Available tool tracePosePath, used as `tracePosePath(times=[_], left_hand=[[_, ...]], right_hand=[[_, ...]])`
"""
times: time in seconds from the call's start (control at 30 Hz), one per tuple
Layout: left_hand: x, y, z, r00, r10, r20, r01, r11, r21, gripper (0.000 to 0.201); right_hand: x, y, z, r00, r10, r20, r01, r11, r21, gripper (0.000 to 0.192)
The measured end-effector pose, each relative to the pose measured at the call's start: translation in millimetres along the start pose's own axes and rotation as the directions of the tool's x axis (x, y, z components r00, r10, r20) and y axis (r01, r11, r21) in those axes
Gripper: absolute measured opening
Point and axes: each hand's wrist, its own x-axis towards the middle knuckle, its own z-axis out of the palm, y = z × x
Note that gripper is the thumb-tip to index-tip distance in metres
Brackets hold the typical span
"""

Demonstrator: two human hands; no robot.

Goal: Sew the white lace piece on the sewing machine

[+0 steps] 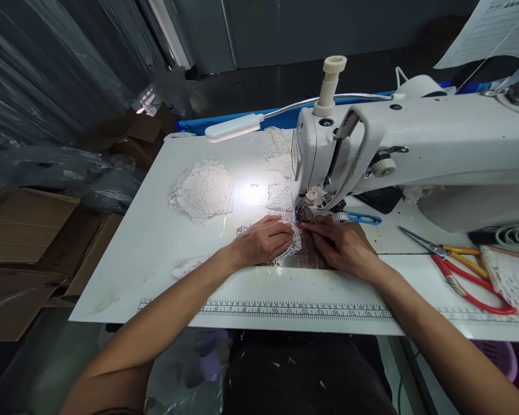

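Observation:
A piece of white lace (290, 249) lies under the needle area of a white sewing machine (305, 150). My left hand (263, 239) presses its closed fingers onto this lace, just left of the presser foot (300, 215). From the right, my right hand (343, 245) reaches in with its forefinger stretched to the lace's edge by the foot. Its fingertips pinch close together there, and the exact grip is partly hidden. Beneath the hands is a brown, shiny plate (313, 256). More lace (279, 196) lies behind my left hand.
A stack of lace pieces (203, 190) lies on the white table (125, 271) at left. A lamp (233, 128) shines from above. Red-handled scissors (471, 282), yellow-handled scissors (462, 252) and a blue thread snipper (363, 218) lie right. Cardboard boxes (30, 225) stand left.

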Motion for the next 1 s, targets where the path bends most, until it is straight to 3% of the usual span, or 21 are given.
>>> tracePosePath(times=[0.13,0.33,0.6,1.0], left_hand=[[-1,0,1.0,0.999,-0.032,0.019,0.032,0.999,-0.017,0.010],[-2,0,1.9,0.998,-0.053,0.026,0.053,0.998,-0.016,0.011],[2,5,-5.4,0.996,-0.086,0.017,0.084,0.992,0.090,0.013],[3,6,-6.5,0.979,-0.129,0.159,0.083,0.959,0.270,0.026]], right_hand=[[0,0,-4,0.998,-0.066,-0.021,0.066,0.998,-0.009,0.037],[-2,-1,-1,0.973,-0.221,0.069,0.226,0.970,-0.085,0.034],[-1,-4,1,0.978,-0.195,0.080,0.204,0.969,-0.140,0.032],[-3,-2,4,0.977,-0.208,0.053,0.214,0.965,-0.153,0.031]])
